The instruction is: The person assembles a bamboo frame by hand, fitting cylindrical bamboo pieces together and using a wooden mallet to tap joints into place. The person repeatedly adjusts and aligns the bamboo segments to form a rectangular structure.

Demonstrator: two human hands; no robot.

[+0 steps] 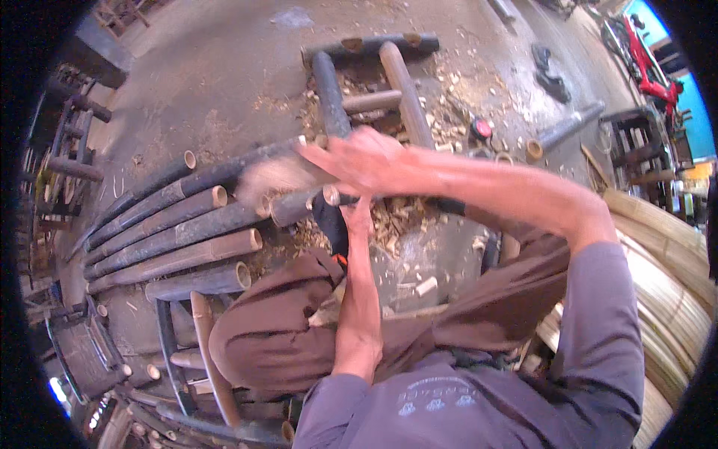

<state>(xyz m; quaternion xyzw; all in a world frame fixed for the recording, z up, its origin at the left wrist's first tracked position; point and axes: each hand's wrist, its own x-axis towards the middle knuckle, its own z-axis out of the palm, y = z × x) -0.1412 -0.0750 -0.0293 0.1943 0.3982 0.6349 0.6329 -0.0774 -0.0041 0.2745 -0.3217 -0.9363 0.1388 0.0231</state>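
My right hand, smeared by motion, is closed above my left hand. From it a blurred pale wooden block, like a mallet head, reaches to the left. Just below, my left hand is closed round a short dark rod with a pale round end; the right hand partly covers its fingers. Close to both hands lies a dark bamboo pole. Beyond them lies a bamboo frame with a crossbar, two legs and a rung.
Several bamboo poles lie side by side at left. Another bamboo frame stands beside my left knee. Wood chips litter the floor. A red-topped round object and a grey bamboo tube lie at right, with pale split bamboo nearer me.
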